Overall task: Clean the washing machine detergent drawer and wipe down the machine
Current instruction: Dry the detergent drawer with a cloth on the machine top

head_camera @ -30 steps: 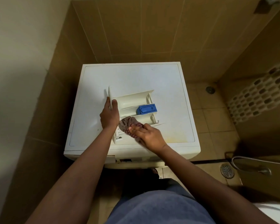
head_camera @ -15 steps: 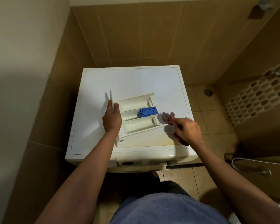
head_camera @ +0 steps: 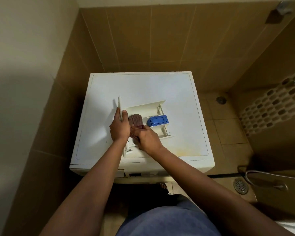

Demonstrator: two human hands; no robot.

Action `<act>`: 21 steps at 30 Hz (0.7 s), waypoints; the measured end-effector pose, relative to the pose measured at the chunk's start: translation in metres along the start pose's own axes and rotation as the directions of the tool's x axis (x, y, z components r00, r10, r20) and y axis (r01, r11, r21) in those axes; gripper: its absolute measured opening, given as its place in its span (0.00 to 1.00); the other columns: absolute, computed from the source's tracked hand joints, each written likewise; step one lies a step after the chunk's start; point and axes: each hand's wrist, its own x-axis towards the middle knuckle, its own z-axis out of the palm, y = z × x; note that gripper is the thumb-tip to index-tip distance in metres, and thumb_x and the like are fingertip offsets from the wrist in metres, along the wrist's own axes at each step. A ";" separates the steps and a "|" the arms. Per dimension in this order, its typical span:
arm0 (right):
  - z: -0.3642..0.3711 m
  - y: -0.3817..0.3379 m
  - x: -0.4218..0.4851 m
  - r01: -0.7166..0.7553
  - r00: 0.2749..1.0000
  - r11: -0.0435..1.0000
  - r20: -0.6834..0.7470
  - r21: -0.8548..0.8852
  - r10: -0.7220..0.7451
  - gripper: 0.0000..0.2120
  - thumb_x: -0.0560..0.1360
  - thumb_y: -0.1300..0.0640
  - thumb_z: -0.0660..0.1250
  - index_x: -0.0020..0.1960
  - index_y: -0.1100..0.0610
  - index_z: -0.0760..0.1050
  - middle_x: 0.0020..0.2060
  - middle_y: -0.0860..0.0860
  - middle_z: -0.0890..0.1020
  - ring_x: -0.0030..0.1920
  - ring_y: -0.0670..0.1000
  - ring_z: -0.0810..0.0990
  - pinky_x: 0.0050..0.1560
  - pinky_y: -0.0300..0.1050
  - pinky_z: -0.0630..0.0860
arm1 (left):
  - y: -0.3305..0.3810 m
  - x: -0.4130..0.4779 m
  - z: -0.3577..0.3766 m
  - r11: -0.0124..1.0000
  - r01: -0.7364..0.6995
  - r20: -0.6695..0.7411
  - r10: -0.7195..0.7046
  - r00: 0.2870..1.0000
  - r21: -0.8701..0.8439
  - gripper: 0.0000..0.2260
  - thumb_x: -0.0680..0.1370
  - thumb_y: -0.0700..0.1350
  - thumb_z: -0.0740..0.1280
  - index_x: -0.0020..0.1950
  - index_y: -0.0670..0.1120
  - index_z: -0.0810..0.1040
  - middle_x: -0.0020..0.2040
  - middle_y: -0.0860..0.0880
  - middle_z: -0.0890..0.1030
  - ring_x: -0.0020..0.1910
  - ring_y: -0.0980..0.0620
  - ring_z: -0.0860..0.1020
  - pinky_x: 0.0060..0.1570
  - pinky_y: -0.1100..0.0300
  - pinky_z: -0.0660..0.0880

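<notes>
Two forearms of mine reach forward over my blue-clad lap (head_camera: 169,222) and meet above the front half of the washing machine (head_camera: 143,86). My left hand (head_camera: 119,128) is turned thumb-up. It grips the upright front panel (head_camera: 120,106) of the detergent drawer (head_camera: 143,109), thumb on the inner face and fingers wrapped round the outer one. My right hand (head_camera: 147,137) comes in from the right with the knuckles up. Its fingers are curled onto a brownish-pink cloth (head_camera: 134,120) and press it down into the drawer's left end, just beside my left thumb. The cloth bunches up past my fingertips; part of it is hidden under my hand.

The drawer is out of its slot and lies flat on the machine's top, about midway between the side edges and nearer the front edge than the back. Its panel is on the left and its open end points right. It is cream-white plastic, split lengthways into compartments, with a blue insert (head_camera: 157,120) sitting in the middle one toward the right end.

A yellowish stain (head_camera: 186,150) marks the white top near its front right corner. On the floor to the right lie a round drain (head_camera: 240,186) and a metal hose (head_camera: 266,176). Brown wall tiles (head_camera: 160,40) rise behind the machine.
</notes>
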 end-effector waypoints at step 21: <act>-0.090 0.051 0.019 -0.410 0.858 0.782 -0.094 0.470 0.506 0.10 0.73 0.60 0.65 0.53 0.56 0.80 0.46 0.52 0.83 0.46 0.50 0.78 0.44 0.40 0.70 | -0.002 0.000 0.000 0.999 -0.004 0.029 0.005 1.000 -0.036 0.22 0.83 0.55 0.52 0.77 0.54 0.63 0.67 0.47 0.76 0.62 0.44 0.75 0.60 0.53 0.71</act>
